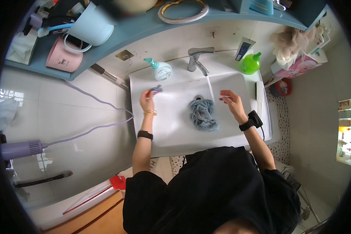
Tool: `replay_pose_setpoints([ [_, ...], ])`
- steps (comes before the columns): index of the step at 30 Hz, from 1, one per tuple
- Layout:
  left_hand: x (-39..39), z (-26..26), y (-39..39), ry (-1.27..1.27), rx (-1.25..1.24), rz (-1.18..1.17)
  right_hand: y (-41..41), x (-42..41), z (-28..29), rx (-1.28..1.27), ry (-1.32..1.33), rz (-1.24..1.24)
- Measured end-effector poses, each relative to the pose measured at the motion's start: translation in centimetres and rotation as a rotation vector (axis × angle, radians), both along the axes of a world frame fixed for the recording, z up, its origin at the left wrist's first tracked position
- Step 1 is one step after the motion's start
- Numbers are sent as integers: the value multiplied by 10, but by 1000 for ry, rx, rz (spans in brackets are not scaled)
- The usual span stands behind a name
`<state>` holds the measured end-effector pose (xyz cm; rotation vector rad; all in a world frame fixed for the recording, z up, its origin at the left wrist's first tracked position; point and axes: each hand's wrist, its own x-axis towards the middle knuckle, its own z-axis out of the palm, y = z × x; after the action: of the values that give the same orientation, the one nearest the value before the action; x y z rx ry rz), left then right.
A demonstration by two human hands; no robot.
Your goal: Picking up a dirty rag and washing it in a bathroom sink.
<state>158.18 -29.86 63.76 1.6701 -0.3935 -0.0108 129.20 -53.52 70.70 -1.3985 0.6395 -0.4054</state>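
Note:
My left hand [147,99] grips a small blue-and-silver item [157,89] above the left side of the white sink [169,122]. The item is too blurred to identify. A stream of water [210,87] runs from the chrome faucet [197,60] into the basin. Just right of that stream, my right hand [232,103] hovers with its fingers apart and nothing plainly in it. Between my hands a crumpled grey-blue cloth [203,115] lies in the basin, just below the drain hole [197,98] and partly against it.
A pump bottle [163,71] stands on the back-left rim; a green bottle [251,63] and a tube [244,49] are at back right. A white-handled brush [259,98] lies along the right rim. The blue shelf [128,32] overhangs the wall, holding cups [90,26].

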Motion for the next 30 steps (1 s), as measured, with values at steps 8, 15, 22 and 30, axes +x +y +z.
replay_pose_setpoints([
  [8, 81, 10, 12, 247, 195, 184, 14, -13, -22, 40, 94, 65],
  [15, 49, -13, 11, -90, 352, 352, 45, -18, -88, -523, 571, 263],
  [22, -102, -29, -50, 345, 467, -670, 38, -7, -105, -34, 347, 232],
  [30, -137, -30, -106, 205, 398, -668, -18, 27, -12, 157, -152, 203],
])
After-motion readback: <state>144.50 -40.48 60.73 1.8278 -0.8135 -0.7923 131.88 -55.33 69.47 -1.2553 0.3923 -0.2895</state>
